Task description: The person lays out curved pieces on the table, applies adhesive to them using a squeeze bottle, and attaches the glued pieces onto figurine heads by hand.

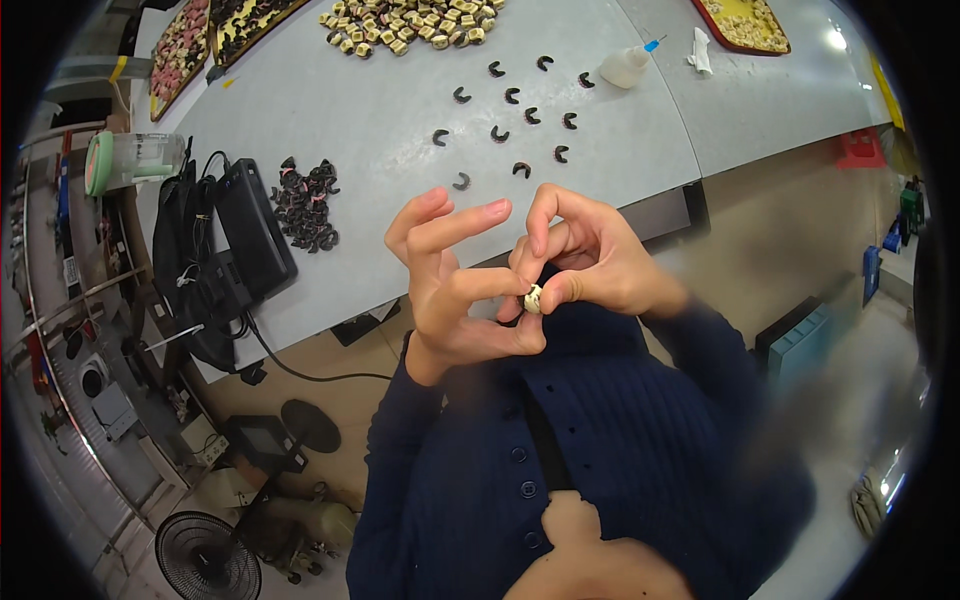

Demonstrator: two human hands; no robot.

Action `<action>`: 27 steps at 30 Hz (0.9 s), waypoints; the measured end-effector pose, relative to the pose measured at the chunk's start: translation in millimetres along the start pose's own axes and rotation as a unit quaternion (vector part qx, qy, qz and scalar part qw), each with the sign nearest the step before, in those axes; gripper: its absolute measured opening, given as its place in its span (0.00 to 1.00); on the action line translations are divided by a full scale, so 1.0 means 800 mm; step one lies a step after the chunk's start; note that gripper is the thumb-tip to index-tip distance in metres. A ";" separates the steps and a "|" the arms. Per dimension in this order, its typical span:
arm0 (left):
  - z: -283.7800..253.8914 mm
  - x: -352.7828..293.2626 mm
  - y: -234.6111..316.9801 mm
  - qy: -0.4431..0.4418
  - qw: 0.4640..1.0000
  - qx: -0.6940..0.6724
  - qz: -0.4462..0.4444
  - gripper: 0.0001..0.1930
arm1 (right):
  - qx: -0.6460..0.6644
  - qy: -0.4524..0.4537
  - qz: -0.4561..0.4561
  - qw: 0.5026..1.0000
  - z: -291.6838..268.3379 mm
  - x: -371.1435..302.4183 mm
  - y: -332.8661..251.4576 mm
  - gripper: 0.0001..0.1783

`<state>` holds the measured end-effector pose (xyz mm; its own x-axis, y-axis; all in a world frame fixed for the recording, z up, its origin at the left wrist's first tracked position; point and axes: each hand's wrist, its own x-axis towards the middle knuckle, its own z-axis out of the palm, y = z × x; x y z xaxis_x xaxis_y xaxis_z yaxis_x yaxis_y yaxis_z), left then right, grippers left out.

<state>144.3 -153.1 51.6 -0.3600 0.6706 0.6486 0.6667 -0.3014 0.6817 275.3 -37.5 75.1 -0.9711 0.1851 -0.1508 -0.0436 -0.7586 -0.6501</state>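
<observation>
Between both hands (442, 305) (608, 262), roundish cream piece (535, 299), axis unclear.

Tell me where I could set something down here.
Bare table shows between the dark pile and the scattered black C-shaped pieces, and at right, nearer than the red tray. Crowded: the far part under the cream pieces, and the left edge around the black device.

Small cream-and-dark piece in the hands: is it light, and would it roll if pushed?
The cream-and-dark piece may roll, as its outline looks rounded. It's probably light: small enough for the left hand and right hand to pinch.
</observation>
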 end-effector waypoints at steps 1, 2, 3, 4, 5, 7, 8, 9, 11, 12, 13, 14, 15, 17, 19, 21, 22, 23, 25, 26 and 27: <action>-0.002 -0.001 0.001 0.000 1.000 0.013 0.000 0.17 | -0.004 0.002 0.001 1.000 0.001 -0.001 0.001 0.24; -0.004 -0.001 0.003 0.001 1.000 0.027 0.000 0.16 | -0.008 0.004 0.003 1.000 0.002 -0.001 0.001 0.24; -0.005 -0.002 0.003 0.000 1.000 0.027 -0.001 0.16 | -0.007 0.004 0.003 1.000 0.002 -0.002 0.002 0.24; -0.004 -0.005 0.002 0.010 1.000 0.030 0.000 0.15 | -0.012 0.001 0.003 1.000 0.000 -0.001 0.004 0.24; -0.004 -0.006 0.001 0.020 0.999 0.032 0.000 0.14 | -0.017 -0.002 0.004 1.000 -0.001 -0.002 0.006 0.24; -0.006 -0.004 0.004 0.022 0.999 0.045 0.001 0.14 | -0.019 -0.001 0.003 1.000 -0.001 -0.002 0.006 0.25; -0.007 -0.004 0.005 0.024 0.998 0.059 0.003 0.13 | -0.022 -0.001 0.001 1.000 -0.001 -0.001 0.007 0.25; -0.007 -0.005 0.005 0.024 0.998 0.060 0.002 0.13 | -0.021 -0.001 0.002 1.000 -0.001 -0.001 0.009 0.25; -0.004 -0.005 0.004 0.047 0.997 0.058 0.003 0.13 | -0.014 -0.003 -0.004 1.000 -0.002 0.000 0.011 0.25; -0.003 -0.005 0.003 0.047 0.997 0.058 0.002 0.13 | -0.014 -0.003 -0.004 1.000 -0.002 0.000 0.011 0.25; -0.002 -0.004 0.002 0.055 0.997 0.056 0.007 0.13 | -0.011 -0.002 -0.006 1.000 -0.001 0.001 0.011 0.25; -0.001 -0.004 0.002 0.063 0.996 0.055 0.012 0.13 | -0.008 0.000 -0.009 1.000 -0.001 0.002 0.011 0.25; -0.001 -0.005 0.001 0.063 0.996 0.056 0.012 0.13 | -0.008 -0.001 -0.008 1.000 -0.002 0.002 0.012 0.25; 0.002 -0.007 -0.001 0.061 0.997 0.055 0.005 0.14 | -0.017 0.005 -0.008 1.000 -0.009 0.001 0.016 0.25; 0.004 -0.009 -0.004 0.055 0.997 0.048 0.008 0.15 | -0.012 0.010 -0.005 1.000 -0.007 0.001 0.012 0.26; 0.006 -0.012 -0.009 0.050 0.998 0.042 0.013 0.17 | -0.008 0.013 -0.003 1.000 -0.007 -0.001 0.009 0.26; 0.009 -0.012 -0.014 0.043 0.999 0.025 0.019 0.21 | -0.014 0.024 -0.020 0.999 -0.009 -0.003 0.006 0.26; 0.012 -0.011 -0.017 0.035 0.999 0.007 0.026 0.26 | -0.021 0.033 -0.038 0.999 -0.012 -0.005 0.001 0.27; 0.008 -0.010 -0.013 0.028 1.000 -0.002 0.002 0.32 | -0.130 0.058 -0.160 0.977 -0.033 -0.015 -0.015 0.26; 0.006 -0.006 -0.010 0.016 1.000 -0.009 -0.024 0.39 | -0.237 0.105 -0.238 0.936 -0.051 -0.024 -0.027 0.24; -0.002 -0.007 -0.016 0.003 1.000 0.026 0.008 0.44 | -0.354 0.184 -0.301 0.866 -0.072 -0.029 -0.039 0.22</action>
<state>136.2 -153.9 39.9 -0.3527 0.6621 0.6612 0.7053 -0.2763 0.6529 312.5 17.7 56.1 -0.6761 0.6994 0.2319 -0.2346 0.0940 -0.9675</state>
